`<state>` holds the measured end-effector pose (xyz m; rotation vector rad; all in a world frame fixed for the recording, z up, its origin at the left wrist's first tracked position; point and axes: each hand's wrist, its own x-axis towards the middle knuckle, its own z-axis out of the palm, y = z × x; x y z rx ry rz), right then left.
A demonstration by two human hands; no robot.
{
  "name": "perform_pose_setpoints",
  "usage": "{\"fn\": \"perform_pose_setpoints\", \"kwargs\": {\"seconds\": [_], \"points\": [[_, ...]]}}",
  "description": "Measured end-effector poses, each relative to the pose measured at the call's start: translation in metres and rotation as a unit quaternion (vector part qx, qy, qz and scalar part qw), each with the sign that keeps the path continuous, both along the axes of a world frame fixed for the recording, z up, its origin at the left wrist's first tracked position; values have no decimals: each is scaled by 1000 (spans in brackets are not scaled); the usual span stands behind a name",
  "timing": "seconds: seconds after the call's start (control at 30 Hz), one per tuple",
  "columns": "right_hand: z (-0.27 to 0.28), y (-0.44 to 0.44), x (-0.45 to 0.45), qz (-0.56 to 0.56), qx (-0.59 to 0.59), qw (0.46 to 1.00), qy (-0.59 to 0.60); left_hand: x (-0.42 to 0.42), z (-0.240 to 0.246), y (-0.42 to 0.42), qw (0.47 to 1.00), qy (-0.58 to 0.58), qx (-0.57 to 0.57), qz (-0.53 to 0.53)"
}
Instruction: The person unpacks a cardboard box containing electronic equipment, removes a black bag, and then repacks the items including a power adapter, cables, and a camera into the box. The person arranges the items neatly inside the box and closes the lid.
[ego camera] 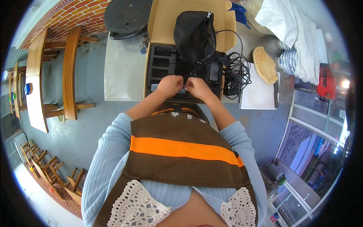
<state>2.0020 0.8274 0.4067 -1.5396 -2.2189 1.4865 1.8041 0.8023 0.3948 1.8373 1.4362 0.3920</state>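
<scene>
An opened cardboard box lined with dark foam lies on the counter before me. My left hand and my right hand are close together over its near part, fingertips pinched around something small and pale between them, too small to name. Under and beside my left hand lies a light grey oblong object. A black mesh zip pouch rests across the box's back part and lid. To the right, a tangle of black cables hangs over the box's side.
A round flatbread lies on a white board, with a black-handled knife at the board's right edge. Blue-striped bowls stand beyond, partly under a white cloth. At the back left is a round black griddle-like plate.
</scene>
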Motion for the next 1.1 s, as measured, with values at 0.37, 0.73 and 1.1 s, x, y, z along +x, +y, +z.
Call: {"fn": "perform_pose_setpoints", "kwargs": {"seconds": [0.37,0.73,1.1], "points": [[2,13,-2,18,-51,998,-24,-5,-7,14,997,16,-69,-24],[-7,33,-13,1,-235,972,3,-4,2,30,986,82,-134,-61],[-13,36,-16,53,-199,978,-34,-14,-8,32,988,26,-138,-69]]}}
